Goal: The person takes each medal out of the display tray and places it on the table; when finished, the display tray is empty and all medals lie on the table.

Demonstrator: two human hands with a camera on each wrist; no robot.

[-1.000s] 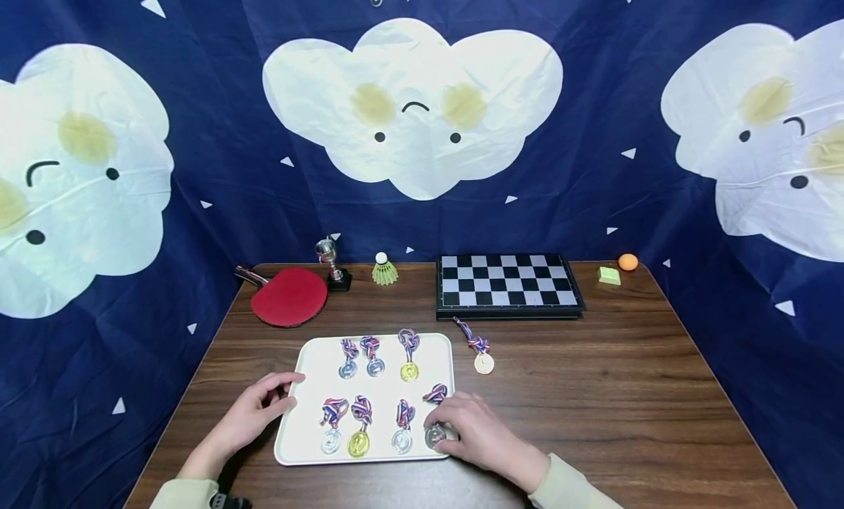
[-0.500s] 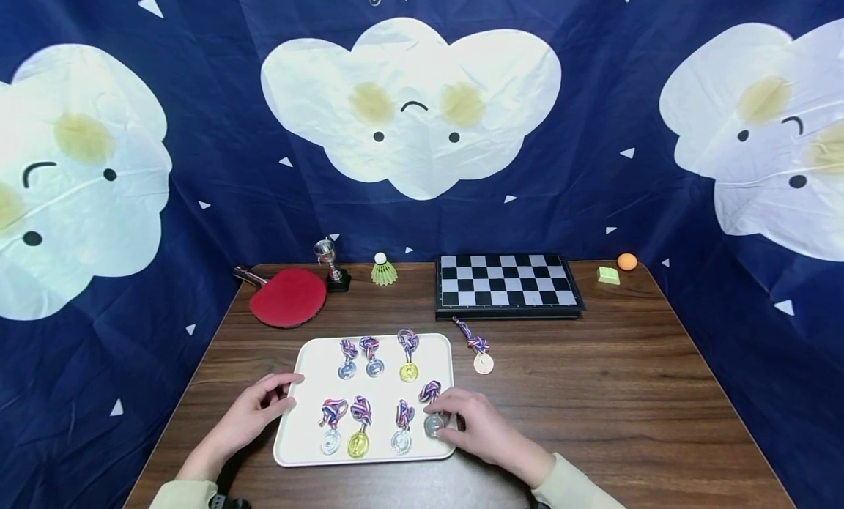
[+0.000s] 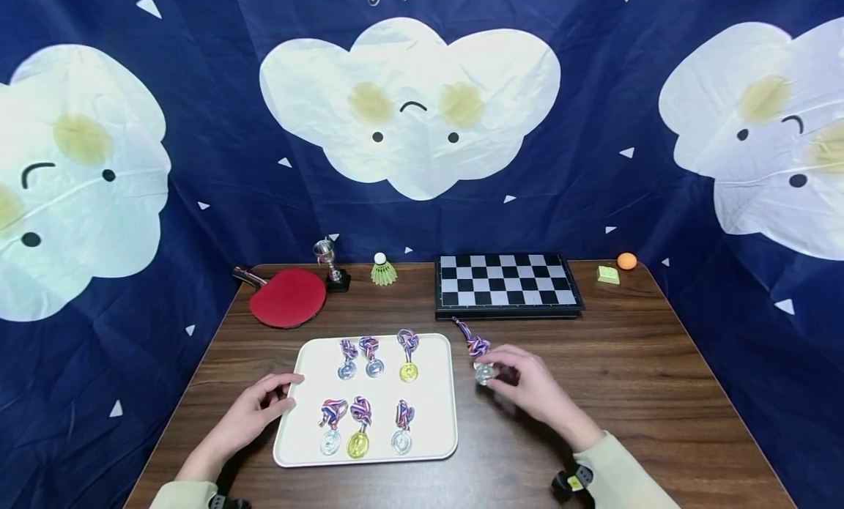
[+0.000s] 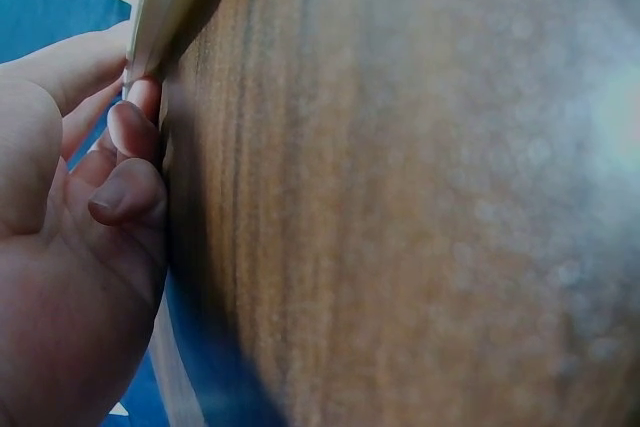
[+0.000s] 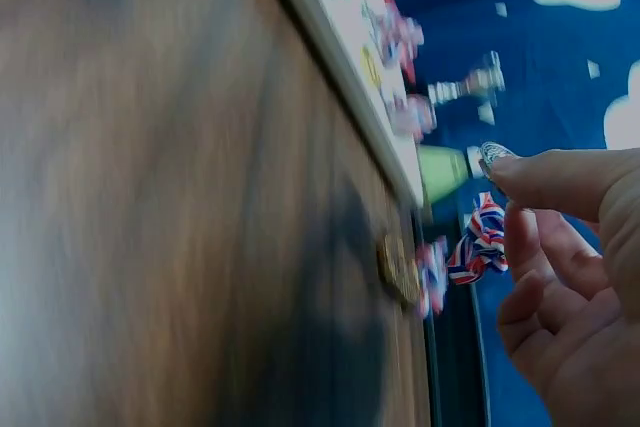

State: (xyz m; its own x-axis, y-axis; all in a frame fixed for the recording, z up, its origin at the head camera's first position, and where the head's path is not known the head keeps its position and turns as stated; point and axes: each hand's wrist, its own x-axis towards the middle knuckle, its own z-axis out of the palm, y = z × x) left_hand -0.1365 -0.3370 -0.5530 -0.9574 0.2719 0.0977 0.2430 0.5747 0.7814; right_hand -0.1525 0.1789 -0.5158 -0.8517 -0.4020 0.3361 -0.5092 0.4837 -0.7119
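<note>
My left hand [image 3: 253, 410] grips the left rim of a white tray [image 3: 431, 399]; in the left wrist view its thumb [image 4: 95, 62] lies at the tray's edge above curled fingers. Two rows of ribboned medals lie on the tray, among them a gold medal [image 3: 408, 371], another gold medal [image 3: 358, 444] and several silver ones. To the right of the tray, my right hand [image 3: 530, 384] pinches a silver medal [image 3: 485, 373] at its disc, its striped ribbon [image 5: 480, 237] hanging knotted. Below it on the table is a bronze-toned medal [image 5: 397, 272], mostly hidden in the head view.
A red table tennis bat [image 3: 288, 298], a small trophy cup [image 3: 326, 253], a shuttlecock [image 3: 384, 269] and a folding chessboard [image 3: 508, 282] line the back of the wooden table [image 3: 626, 392]. Beyond the board are a pale green block [image 3: 608, 275] and an orange ball [image 3: 627, 261].
My right hand has picked up the silver medal from the tray's front right corner and carried it right and away from me, over the lone medal. My left hand stays at the rim.
</note>
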